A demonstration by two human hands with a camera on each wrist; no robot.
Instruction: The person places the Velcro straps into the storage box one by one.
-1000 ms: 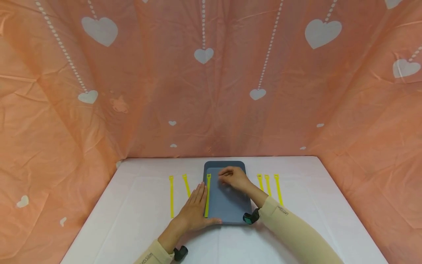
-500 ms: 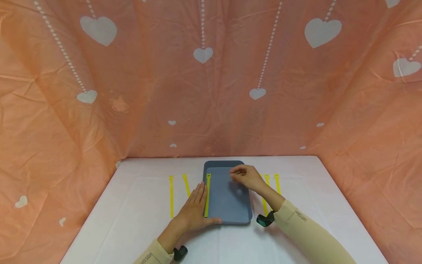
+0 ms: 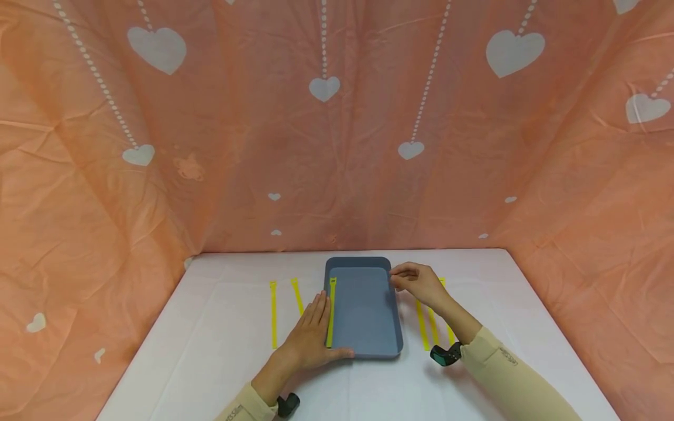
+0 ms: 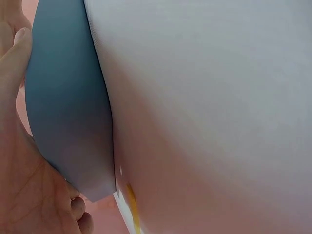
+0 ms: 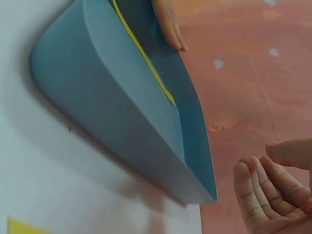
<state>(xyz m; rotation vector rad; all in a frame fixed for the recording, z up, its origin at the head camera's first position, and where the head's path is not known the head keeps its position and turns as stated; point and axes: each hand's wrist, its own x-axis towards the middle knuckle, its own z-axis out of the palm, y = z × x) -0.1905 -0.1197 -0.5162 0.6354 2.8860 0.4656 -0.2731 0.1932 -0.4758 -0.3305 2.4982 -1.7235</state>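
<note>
Yellow strip in tray: a thin yellow plastic strip (image 3: 331, 313) lies along the left inner wall of the grey-blue rectangular plastic tray (image 3: 363, 345) mid-tabletop, long axis near to far.
Change: right hand (image 3: 418, 284) has left the tray for its right rim.
Left hand (image 3: 310, 336): flat, fingers straight, against the tray's left side.
Right hand: loosely curled, empty, over three yellow strips (image 3: 423, 327).

Blue-grey tray (image 3: 363, 316), rectangular with rounded corners and a low rim, lies flat on the white table. One yellow strap (image 3: 331, 313) lies straight along its left inner wall. Three more yellow straps (image 3: 423, 324) lie just right of the tray.
</note>
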